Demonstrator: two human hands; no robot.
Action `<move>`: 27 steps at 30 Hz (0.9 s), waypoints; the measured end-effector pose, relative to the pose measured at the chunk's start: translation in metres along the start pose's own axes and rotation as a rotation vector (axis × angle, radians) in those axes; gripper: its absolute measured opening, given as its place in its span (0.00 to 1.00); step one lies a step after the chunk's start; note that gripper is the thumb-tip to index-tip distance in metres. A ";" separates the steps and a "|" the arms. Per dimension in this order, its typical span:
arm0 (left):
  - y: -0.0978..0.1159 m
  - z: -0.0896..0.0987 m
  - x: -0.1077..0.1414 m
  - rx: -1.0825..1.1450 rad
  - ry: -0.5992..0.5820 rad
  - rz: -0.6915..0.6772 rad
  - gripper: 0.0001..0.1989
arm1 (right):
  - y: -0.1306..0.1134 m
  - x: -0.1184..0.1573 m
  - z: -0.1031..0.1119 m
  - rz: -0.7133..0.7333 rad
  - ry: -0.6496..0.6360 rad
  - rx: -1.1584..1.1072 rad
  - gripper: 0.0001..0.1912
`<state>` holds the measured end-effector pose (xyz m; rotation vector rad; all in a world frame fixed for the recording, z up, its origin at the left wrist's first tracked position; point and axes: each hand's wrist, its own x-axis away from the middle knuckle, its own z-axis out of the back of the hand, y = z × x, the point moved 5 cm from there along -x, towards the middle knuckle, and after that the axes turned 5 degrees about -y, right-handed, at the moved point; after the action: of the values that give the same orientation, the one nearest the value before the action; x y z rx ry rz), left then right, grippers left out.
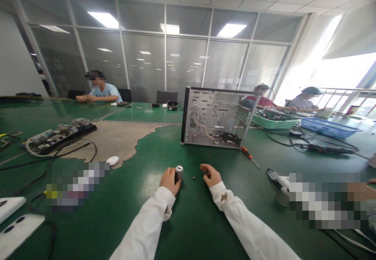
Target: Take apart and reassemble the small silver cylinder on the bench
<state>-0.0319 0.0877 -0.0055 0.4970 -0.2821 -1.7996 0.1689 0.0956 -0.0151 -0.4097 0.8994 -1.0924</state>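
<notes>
My left hand [169, 181] is closed around a small silver metal cylinder [179, 170] that stands upright on the green table [190, 221]. Its round top end shows dark spots; the lower part is partly hidden by my thumb. My right hand [212, 175] is held just to the right, fingers curled and apart, with nothing in it. Between the two hands lies a tiny dark piece [193, 178], nearest my right fingertips and too small to name.
Beyond my hands stands an open computer case [216, 115]. An orange-handled screwdriver [247, 153] lies beside it. A green basket [274, 123] and a blue basket [330, 127] are at right, near cables. An opened device [60, 136] is at left. People sit around the table.
</notes>
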 end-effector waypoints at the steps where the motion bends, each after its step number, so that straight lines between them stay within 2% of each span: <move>1: 0.001 0.000 0.000 0.003 0.003 -0.009 0.18 | -0.007 0.003 0.002 0.024 0.050 -0.016 0.24; 3: 0.003 0.000 0.002 0.019 -0.001 -0.042 0.19 | -0.025 0.010 0.002 0.087 0.099 -0.045 0.24; 7: 0.016 -0.004 0.005 0.093 -0.083 -0.189 0.18 | -0.059 0.022 -0.008 0.199 0.000 -0.026 0.28; 12: 0.031 -0.007 0.009 0.177 -0.210 -0.361 0.16 | -0.078 0.037 -0.003 0.223 -0.088 0.014 0.20; 16: 0.041 -0.011 0.012 0.203 -0.254 -0.454 0.13 | -0.080 0.059 0.008 0.151 -0.122 0.005 0.21; 22: 0.062 -0.020 0.021 0.184 -0.306 -0.561 0.12 | -0.071 0.082 0.024 0.036 -0.038 0.123 0.17; 25: 0.059 -0.018 0.019 0.162 -0.266 -0.537 0.11 | -0.060 0.095 0.041 0.030 0.022 0.264 0.20; 27: 0.050 -0.014 0.014 0.138 -0.221 -0.487 0.12 | -0.046 0.107 0.061 -0.023 0.106 0.340 0.22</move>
<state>0.0137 0.0607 0.0016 0.4914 -0.4702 -2.3267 0.2086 -0.0283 0.0077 -0.0814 0.7838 -1.2712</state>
